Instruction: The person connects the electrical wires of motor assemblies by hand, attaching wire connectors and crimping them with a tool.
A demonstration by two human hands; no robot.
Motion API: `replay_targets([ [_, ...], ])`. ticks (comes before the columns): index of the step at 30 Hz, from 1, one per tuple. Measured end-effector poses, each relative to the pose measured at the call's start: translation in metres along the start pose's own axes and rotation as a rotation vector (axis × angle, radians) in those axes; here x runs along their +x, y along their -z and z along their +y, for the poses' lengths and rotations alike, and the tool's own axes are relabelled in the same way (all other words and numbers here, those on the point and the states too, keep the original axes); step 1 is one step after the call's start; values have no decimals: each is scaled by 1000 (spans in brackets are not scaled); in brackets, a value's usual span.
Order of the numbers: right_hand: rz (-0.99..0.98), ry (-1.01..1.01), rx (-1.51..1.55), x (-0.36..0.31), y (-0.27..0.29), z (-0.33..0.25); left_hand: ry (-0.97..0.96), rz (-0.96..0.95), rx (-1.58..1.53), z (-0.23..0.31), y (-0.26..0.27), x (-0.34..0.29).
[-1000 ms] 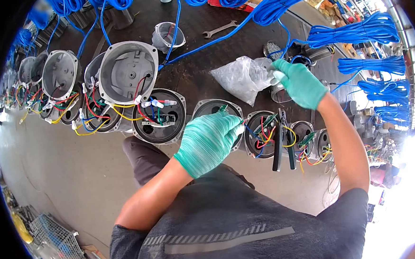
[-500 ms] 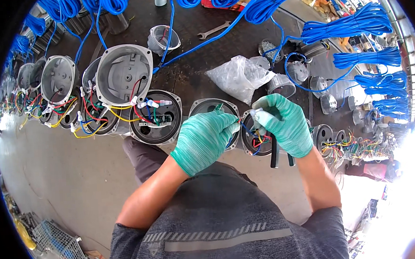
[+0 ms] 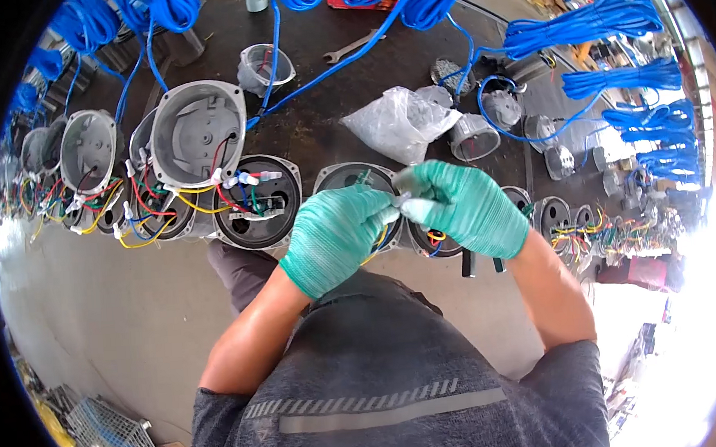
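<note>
Both my hands wear green knit gloves and meet at the fingertips over the row of round grey motor housings. My left hand (image 3: 336, 235) is closed in a pinch on thin wires (image 3: 383, 237); blue and yellow ones show below its fingers. My right hand (image 3: 470, 210) pinches a small white connector cap (image 3: 403, 199) against the left fingertips, where the fingers partly hide it. Behind the hands lies an open housing (image 3: 355, 177) with a green wire showing. Under my right hand another round housing (image 3: 438, 237) has red, yellow and blue wires in it.
A bag of clear plastic (image 3: 404, 126) lies beyond my hands, with a wrench (image 3: 353, 47) farther back. Wired housings (image 3: 201, 135) line the left side. Blue cable coils (image 3: 584, 25) hang along the far and right sides. Black handles (image 3: 469, 263) jut from the near edge.
My right hand has moved left, bringing the white cap to my left fingertips. The left hand has shifted slightly left, and the whole view has drifted a little.
</note>
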State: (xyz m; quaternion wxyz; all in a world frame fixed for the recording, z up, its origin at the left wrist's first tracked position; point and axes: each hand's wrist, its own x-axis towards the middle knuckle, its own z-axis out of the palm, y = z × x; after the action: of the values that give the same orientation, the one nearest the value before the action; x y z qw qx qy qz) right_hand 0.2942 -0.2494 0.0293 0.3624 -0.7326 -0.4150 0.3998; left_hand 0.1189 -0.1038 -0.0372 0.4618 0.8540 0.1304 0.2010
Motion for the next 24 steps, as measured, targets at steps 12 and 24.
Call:
replay_targets([
  [12, 255, -475, -769, -95, 14, 18, -51, -41, -26, -6, -1, -2],
  [24, 807, -69, 408, -133, -8, 20, -59, -83, 0, -4, 3, 0],
])
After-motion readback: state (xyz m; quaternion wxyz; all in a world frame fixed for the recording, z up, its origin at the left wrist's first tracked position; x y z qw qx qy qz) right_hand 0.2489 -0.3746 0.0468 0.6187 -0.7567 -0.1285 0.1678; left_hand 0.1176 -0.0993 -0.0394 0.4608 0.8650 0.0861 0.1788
